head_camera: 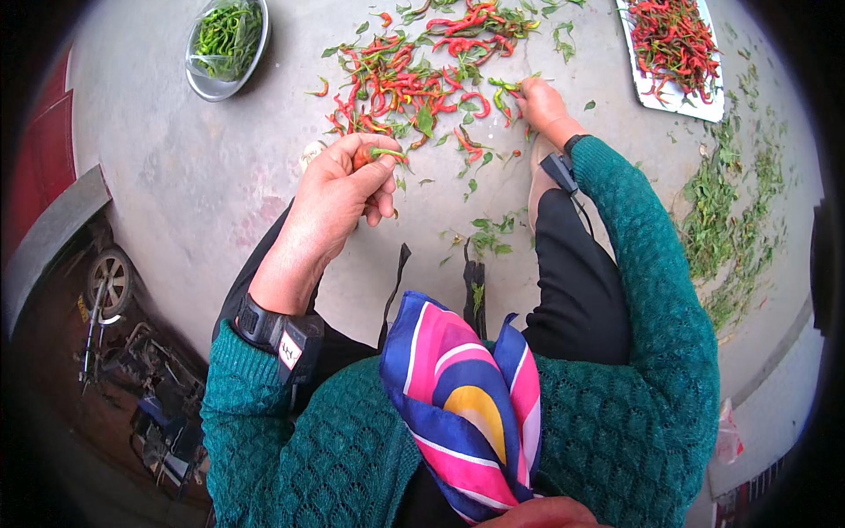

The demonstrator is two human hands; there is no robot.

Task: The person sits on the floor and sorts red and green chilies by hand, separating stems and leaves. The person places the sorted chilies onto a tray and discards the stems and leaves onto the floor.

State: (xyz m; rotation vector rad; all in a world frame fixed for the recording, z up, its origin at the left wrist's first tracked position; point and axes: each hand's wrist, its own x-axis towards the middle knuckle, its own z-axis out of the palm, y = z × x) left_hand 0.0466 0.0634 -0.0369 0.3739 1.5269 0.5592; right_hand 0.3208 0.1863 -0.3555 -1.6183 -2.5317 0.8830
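My left hand [353, 181] holds a red chili pepper [362, 157], its green stem pointing right past my thumb. Farther out to the right, my right hand [546, 109] reaches to the edge of a loose pile of red chili peppers [409, 86] on the concrete floor. Its fingertips pinch a greenish chili pepper [505, 84]; part of that grip is hidden by the hand. A few red and green peppers hang or lie just below those fingers. Leaves and stems are mixed through the pile.
At the upper left, a metal basin [264, 53] holds green peppers in a clear plastic bag. A white tray [650, 99] heaped with red peppers lies at the upper right. Stripped leaves [716, 224] cover the floor on the right. A motorcycle-like vehicle [112, 284] stands at lower left.
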